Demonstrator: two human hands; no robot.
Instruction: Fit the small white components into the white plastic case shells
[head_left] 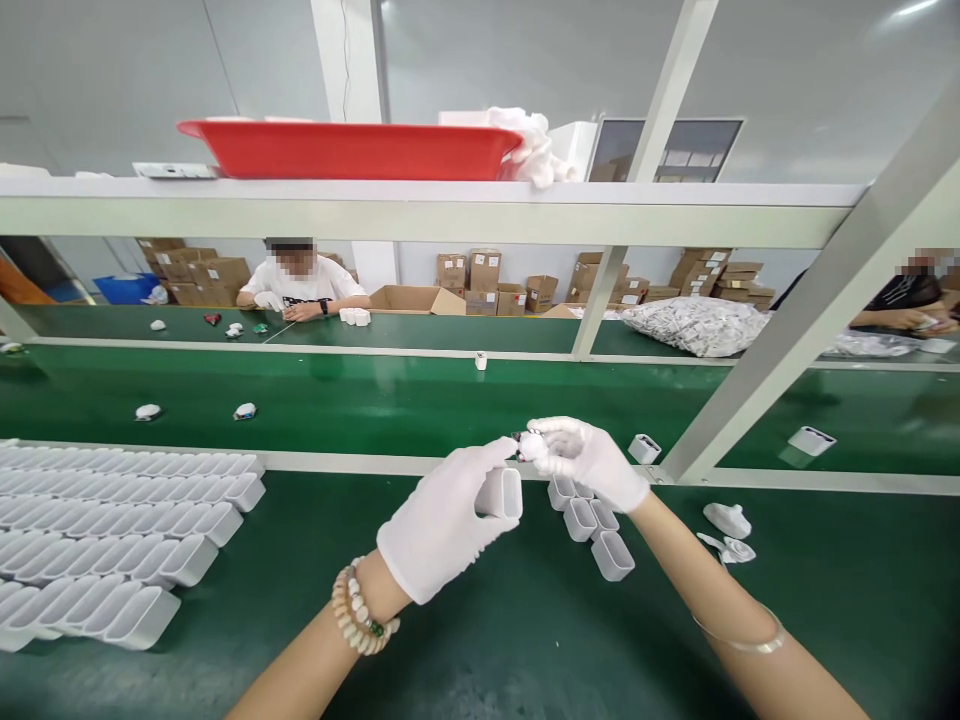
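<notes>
Shell [501, 492], white and hollow, sits clamped in the gloved left hand [444, 528], open mouth facing right, held above the green table [525, 620]. Right hand [587, 460], gloved too, pinches a small white insert [531, 445] at its fingertips, just beside the shell's top edge, nearly touching it. Under the right wrist, a short row of shells [589, 525] lies on the table, close by. Further right, two loose white caps [729, 532] rest near the forearm. Off to the left, long rows of shells [112, 545] are stacked in neat lines. Beyond the hands runs the green belt [390, 400], with a few stray parts [195, 411] on it. Across it, a person in white [302, 285] works at the far table, cartons [480, 280] piled behind. Overhead, a red tray [352, 148] sits on the shelf.
</notes>
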